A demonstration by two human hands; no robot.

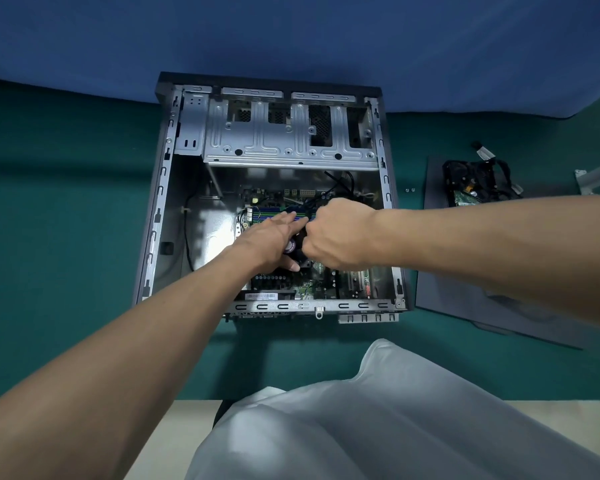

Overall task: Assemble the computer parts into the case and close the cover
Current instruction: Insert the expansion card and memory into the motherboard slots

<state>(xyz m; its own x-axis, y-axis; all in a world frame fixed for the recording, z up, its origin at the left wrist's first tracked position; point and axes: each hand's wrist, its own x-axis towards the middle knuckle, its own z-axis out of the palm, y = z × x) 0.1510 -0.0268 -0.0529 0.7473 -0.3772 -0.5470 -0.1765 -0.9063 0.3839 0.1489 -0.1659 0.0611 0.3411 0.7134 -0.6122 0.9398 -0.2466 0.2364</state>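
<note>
— Where is the case (160, 209)?

— Lying open on the green surface (66, 237), with both hands inside it over the motherboard (281, 282).

— What are the hands doing?

— The left hand (274, 237) lies with its fingers stretched out flat, tips over the memory sticks (267, 213), palm resting on a dark round part (291, 245) between the hands. The right hand (340, 233) is balled up tight just beside it, knuckles toward the camera. Whether it grasps anything I cannot tell; its fingers cover whatever lies beneath.

— And that dark part?

— Mostly covered by both hands, so only a sliver shows. Much of the board under the wrists is hidden too.

— Beyond the hands?

— The silver drive cage (284, 140), at the far end of the case. Thin black cables (340, 181) run down from there toward the right hand's knuckles.

— Out to the right of the right hand?

— The grey cover panel (465, 299) lies flat outside the case, partly crossed by the right forearm. A hard drive (465, 199) under a tangle of black wires sits on its far end. Two small screws (409, 190) lie between case and panel. A metal bracket (596, 174) is cut off by the frame edge.
</note>
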